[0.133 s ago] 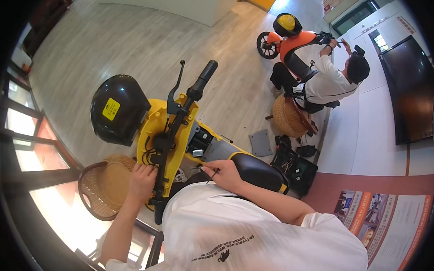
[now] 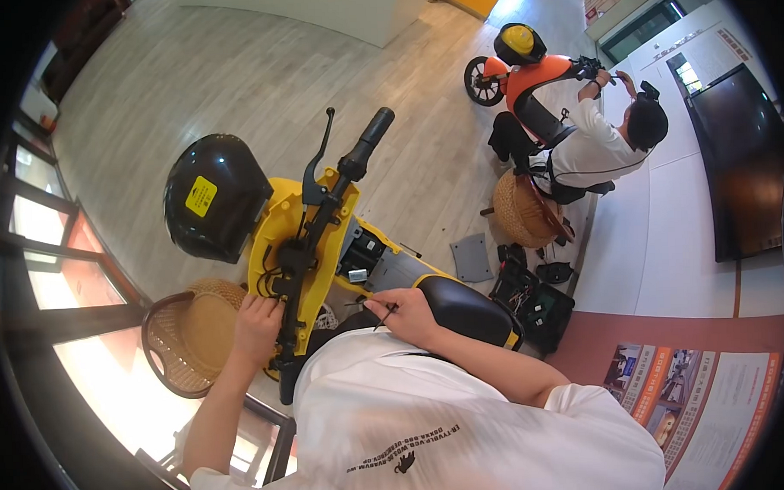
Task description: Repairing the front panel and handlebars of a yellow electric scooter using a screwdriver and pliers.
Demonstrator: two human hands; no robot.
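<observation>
A yellow scooter stands in front of me, its front panel open around the handlebar, with loose black wires showing. My left hand is at the near-left edge of the yellow panel, beside the wires; its fingers are curled together, and what they pinch is hidden. Close to my shirt, left of the black seat, my right hand is closed on a thin dark rod-like tool, whose exact kind I cannot make out. A black brake lever sticks out near the far grip.
A black rounded case sits at the scooter's front. Wicker chairs stand at left and far right. A grey panel and an open black tool case lie on the floor. Another person works at an orange scooter.
</observation>
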